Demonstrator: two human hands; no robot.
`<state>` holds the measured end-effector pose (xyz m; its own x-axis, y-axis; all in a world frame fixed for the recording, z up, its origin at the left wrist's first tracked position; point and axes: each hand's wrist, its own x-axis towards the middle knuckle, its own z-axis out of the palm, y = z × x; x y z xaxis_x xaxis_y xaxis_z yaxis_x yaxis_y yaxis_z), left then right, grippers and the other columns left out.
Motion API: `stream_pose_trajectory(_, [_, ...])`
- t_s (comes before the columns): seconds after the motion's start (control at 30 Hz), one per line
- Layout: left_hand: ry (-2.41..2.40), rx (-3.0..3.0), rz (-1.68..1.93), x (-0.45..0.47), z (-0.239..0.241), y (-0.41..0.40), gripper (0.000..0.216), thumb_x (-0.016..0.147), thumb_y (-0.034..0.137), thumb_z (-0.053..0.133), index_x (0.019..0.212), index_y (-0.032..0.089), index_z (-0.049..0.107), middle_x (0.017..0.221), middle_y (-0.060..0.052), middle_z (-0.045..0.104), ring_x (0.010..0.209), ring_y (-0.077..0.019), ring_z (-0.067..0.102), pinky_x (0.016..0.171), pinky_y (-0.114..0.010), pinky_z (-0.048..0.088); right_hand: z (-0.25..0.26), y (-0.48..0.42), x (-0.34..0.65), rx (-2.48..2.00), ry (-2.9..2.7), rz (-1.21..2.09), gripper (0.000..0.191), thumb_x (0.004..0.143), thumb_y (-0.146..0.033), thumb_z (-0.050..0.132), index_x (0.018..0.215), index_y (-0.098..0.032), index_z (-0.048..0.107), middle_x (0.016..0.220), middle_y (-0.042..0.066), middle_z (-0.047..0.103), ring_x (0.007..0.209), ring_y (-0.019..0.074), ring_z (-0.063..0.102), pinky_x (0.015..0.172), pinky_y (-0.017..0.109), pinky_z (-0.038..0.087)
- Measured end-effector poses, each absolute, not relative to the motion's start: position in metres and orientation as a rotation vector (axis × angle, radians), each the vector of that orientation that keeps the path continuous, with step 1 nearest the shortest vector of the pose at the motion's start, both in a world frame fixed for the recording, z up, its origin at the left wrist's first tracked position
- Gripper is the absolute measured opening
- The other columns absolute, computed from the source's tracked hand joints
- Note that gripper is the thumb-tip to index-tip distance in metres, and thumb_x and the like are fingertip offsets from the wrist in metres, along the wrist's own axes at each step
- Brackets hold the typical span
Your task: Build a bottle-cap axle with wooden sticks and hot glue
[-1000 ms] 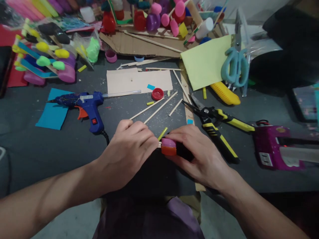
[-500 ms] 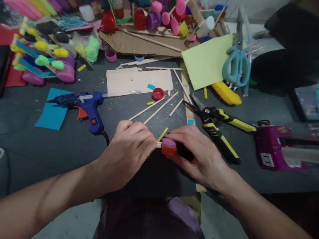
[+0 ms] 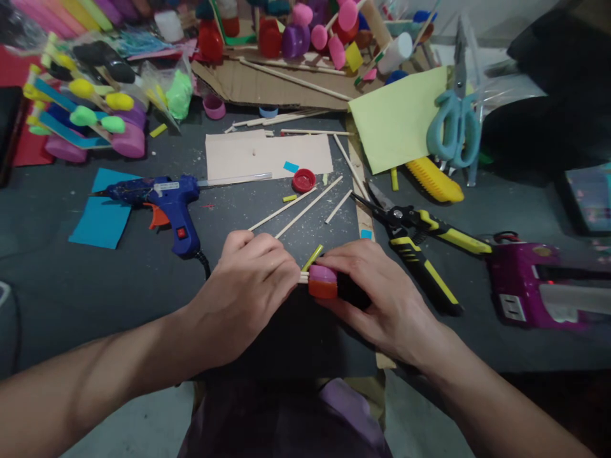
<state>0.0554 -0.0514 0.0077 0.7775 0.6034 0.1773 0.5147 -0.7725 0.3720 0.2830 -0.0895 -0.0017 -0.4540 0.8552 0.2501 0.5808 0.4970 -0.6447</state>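
Observation:
My left hand (image 3: 248, 289) is closed around a thin wooden stick whose tip (image 3: 304, 277) pokes out toward the right. My right hand (image 3: 377, 292) grips a small stack of a pink and an orange bottle cap (image 3: 323, 282), pressed against that stick end. A short yellow-green straw piece (image 3: 312, 257) lies just behind the caps. Both hands hover low over the dark grey table (image 3: 86, 286), near its front edge.
A blue glue gun (image 3: 162, 200) lies to the left on the table, yellow-black cutters (image 3: 420, 242) to the right, a purple tool (image 3: 539, 283) farther right. Loose sticks (image 3: 305, 207), a red cap (image 3: 303, 180), beige card (image 3: 267, 156), teal scissors (image 3: 451, 124) and colourful craft pieces lie behind.

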Motion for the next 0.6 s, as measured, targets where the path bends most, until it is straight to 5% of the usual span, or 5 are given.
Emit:
stream_pose_trajectory(0.13, [0.885, 2.67, 0.452, 0.0561, 0.0086, -0.0509, 0.02, 0.1, 0.017, 0.051, 0.082, 0.018, 0.058, 0.08, 0.001, 0.064, 0.082, -0.0197, 0.054, 0.076, -0.039, 0.03, -0.0006, -0.0892, 0.2864, -1.195, -2.23, 0.571, 0.037, 0.089, -0.035, 0.073, 0.117, -0.015, 0.059, 0.108, 0.012, 0.069, 0.1, 0.026, 0.062, 0.088, 0.042, 0.048])
stream_pose_trajectory(0.6, [0.875, 2.601, 0.461, 0.0558, 0.005, -0.0505, 0.022, 0.101, 0.019, 0.05, 0.081, 0.018, 0.059, 0.082, 0.0, 0.066, 0.085, -0.0192, 0.055, 0.079, -0.038, 0.032, -0.001, -0.089, 0.2861, -1.196, -2.22, 0.578, 0.023, 0.09, -0.022, 0.069, 0.111, -0.015, 0.063, 0.102, 0.01, 0.07, 0.096, 0.0239, 0.063, 0.087, 0.041, 0.049])
